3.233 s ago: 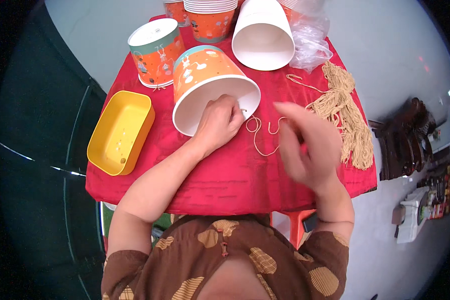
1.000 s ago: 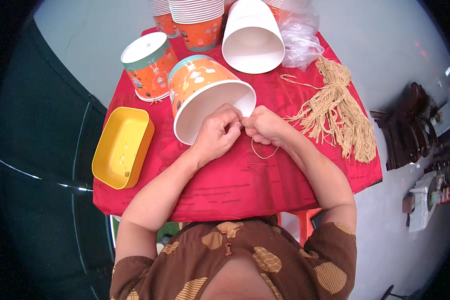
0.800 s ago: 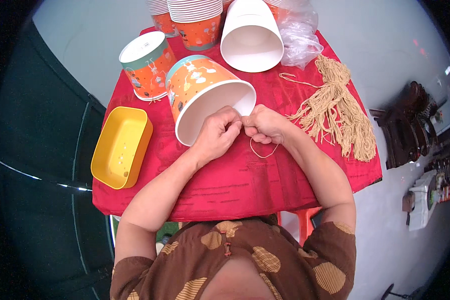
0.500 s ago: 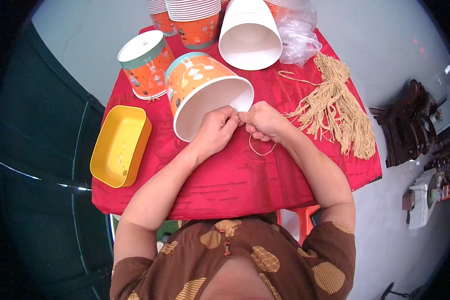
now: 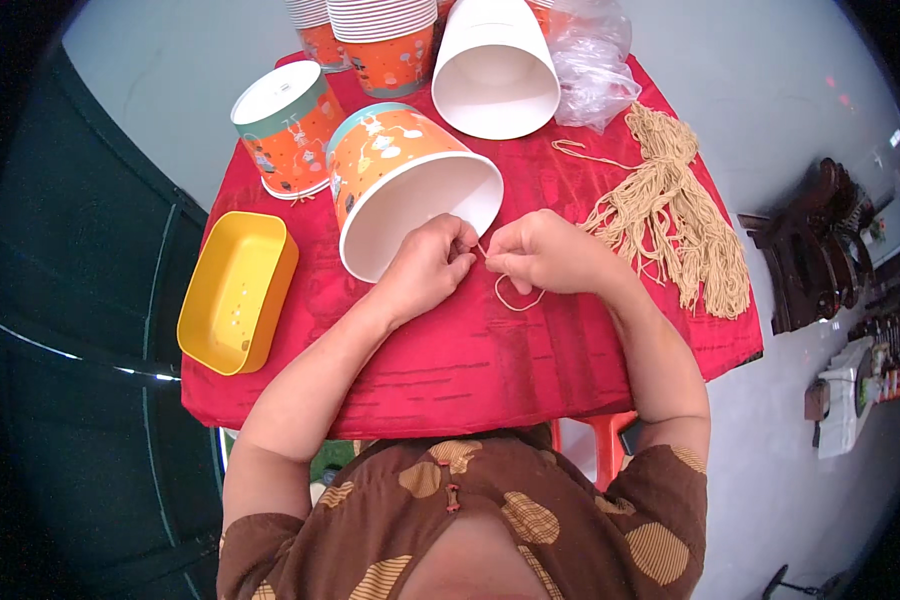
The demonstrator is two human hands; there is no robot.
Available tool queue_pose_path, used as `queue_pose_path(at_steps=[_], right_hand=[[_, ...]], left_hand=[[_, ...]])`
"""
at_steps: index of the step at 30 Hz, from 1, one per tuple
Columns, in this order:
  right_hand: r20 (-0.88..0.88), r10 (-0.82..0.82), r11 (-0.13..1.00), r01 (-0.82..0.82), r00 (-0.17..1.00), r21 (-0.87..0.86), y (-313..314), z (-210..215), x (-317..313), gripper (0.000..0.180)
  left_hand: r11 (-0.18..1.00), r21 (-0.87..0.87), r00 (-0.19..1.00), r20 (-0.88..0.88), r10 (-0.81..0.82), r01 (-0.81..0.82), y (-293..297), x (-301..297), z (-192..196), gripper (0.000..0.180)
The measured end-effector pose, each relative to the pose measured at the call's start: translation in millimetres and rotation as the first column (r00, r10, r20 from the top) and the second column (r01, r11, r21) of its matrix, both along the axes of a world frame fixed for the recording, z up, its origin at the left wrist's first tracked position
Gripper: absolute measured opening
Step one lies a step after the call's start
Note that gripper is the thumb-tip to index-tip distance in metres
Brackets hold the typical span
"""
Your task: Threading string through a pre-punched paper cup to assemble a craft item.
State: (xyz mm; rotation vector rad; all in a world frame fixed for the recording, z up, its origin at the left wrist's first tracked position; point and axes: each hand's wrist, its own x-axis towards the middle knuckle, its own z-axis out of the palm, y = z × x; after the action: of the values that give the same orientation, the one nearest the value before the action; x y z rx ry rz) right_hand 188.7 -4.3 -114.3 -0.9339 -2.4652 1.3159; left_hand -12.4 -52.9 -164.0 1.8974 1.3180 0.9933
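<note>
An orange patterned paper bucket [image 5: 395, 140] with a teal band lies on its side, its white mouth tilted toward me. At the rim's near edge my left hand [image 5: 430, 262] is closed, thumb and fingertips pinching a thin beige string [image 5: 518, 307]. Just right of it, my right hand [image 5: 552, 256] pinches the same string, and a short stretch runs between the two hands. A loose loop hangs below my right fingers. Whether the string is fastened to the bucket is hidden by my left fingers.
A red cloth [image 5: 450, 360] covers the table. On the left are a yellow tub [image 5: 286, 262] with small bits inside and an upturned orange bucket [image 5: 295, 150]. Stacked buckets [image 5: 385, 60], a white bucket [image 5: 495, 90] and plastic bag [image 5: 592, 75] stand behind; a yarn bundle [image 5: 675, 210] lies right.
My right hand has drawn slightly away to the right from my left, opening a small gap with string across it. My left hand stays by the rim.
</note>
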Motion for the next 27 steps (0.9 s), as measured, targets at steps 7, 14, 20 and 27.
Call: queue_pose_path(at_steps=[7,14,20,27], right_hand=[[-0.089,0.35,0.761,-0.227,0.933,0.607,-37.6,2.2,-14.0,0.016],[-0.287,-0.24,0.796,0.358,0.927,0.488,-17.2,-18.6,-18.5,0.013],[-0.274,-0.202,0.779,0.323,0.94,0.537,-0.6,-41.4,-16.4,0.022],[-0.201,-0.124,0.889,0.199,0.972,0.413,-0.8,-32.9,-15.5,0.021]], left_hand=[[0.992,0.121,0.997,-0.05,0.053,-0.046,0.7,4.9,-4.5,0.009],[0.975,0.219,0.998,-0.033,0.057,-0.048,-1.7,4.5,-6.4,0.01],[0.98,0.197,1.0,-0.02,0.02,-0.016,-1.5,3.6,-7.6,0.012],[0.971,0.24,0.999,-0.041,0.024,-0.013,-0.4,1.5,-9.3,0.013]])
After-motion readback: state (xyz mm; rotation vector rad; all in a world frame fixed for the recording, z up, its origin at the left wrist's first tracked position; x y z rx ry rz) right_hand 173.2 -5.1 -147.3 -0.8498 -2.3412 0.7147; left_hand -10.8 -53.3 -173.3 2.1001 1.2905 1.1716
